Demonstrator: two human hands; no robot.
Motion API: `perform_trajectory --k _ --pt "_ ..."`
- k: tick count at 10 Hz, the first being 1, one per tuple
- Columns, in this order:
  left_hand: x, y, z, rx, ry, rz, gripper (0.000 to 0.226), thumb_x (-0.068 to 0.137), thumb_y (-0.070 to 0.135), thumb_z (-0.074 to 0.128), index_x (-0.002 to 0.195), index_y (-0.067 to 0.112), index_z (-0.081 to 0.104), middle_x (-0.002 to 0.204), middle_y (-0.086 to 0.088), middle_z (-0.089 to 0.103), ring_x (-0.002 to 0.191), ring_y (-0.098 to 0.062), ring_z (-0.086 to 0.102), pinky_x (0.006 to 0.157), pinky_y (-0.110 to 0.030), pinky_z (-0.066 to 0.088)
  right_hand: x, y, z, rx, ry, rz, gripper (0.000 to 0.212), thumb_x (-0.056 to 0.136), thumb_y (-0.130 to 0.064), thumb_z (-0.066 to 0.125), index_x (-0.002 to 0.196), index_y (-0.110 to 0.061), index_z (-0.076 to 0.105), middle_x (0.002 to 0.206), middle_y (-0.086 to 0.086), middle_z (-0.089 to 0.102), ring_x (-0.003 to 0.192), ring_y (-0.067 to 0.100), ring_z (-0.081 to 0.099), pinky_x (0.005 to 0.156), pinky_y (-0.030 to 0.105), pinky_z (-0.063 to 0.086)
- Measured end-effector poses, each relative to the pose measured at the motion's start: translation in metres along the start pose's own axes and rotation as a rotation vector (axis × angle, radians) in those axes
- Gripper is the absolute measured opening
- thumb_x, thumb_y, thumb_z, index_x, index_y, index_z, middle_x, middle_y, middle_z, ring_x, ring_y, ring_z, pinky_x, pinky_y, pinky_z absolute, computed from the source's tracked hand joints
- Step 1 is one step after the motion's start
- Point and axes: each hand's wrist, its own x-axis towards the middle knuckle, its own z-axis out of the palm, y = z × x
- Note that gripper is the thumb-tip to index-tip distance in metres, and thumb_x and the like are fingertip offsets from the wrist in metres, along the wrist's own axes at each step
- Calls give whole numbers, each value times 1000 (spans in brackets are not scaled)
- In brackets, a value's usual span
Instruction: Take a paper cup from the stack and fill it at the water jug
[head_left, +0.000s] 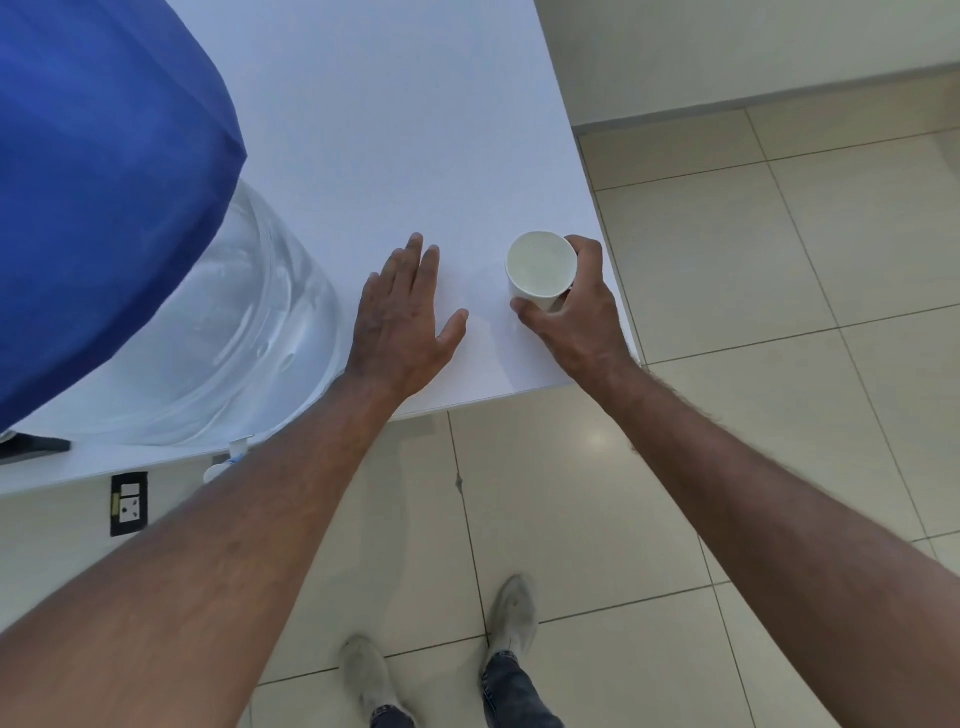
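Observation:
A white paper cup (540, 267) stands upright on the white table (395, 130) near its right front corner. My right hand (576, 312) is wrapped around the cup's side. My left hand (402, 317) lies flat on the table, fingers apart, a little left of the cup and holding nothing. The clear water jug (244, 332) stands at the left under a blue cloth cover (98, 192). Its small white tap (234, 454) pokes out over the table's front edge, partly hidden by my left forearm. No cup stack is in view.
The table's right edge runs just beside the cup, with beige tiled floor (779, 364) beyond and below. A wall socket (129, 504) sits under the table front at the left. My two feet in grey shoes (514, 613) stand on the floor.

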Motion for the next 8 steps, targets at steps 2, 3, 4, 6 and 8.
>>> perform_trajectory --k 2,3,4,6,8 --pt "-1 -7 2 40 -74 -13 77 105 50 43 165 14 12 175 -4 6 162 -23 5 132 -45 9 2 2 -2 -24 -15 -9 76 83 -27 86 143 -24 40 127 -8 61 114 22 63 88 28 48" --pt "0 -9 5 37 -78 -8 76 105 51 42 165 14 14 175 -3 5 162 -22 2 132 -45 6 2 2 -3 -18 -12 -2 77 82 -29 86 143 -26 39 125 -10 61 114 22 63 88 27 48" --pt "1 -10 5 40 -82 -9 76 105 52 41 165 15 14 175 -3 4 162 -22 2 132 -46 6 1 2 -2 -14 -10 2 77 82 -29 86 143 -26 39 125 -9 61 114 23 64 89 29 49" --pt "2 -10 5 58 -82 -3 76 104 53 40 165 15 15 175 -3 5 162 -22 3 132 -46 8 -3 -4 -4 -25 -28 4 84 82 -27 88 147 -26 35 135 -8 57 121 24 61 101 42 56" --pt "1 -5 -1 77 -6 -7 77 104 53 41 164 13 15 175 -6 7 162 -24 6 132 -48 9 -13 -15 -14 -48 -81 -82 109 81 -64 79 164 -36 13 175 -12 22 160 12 26 119 28 30"
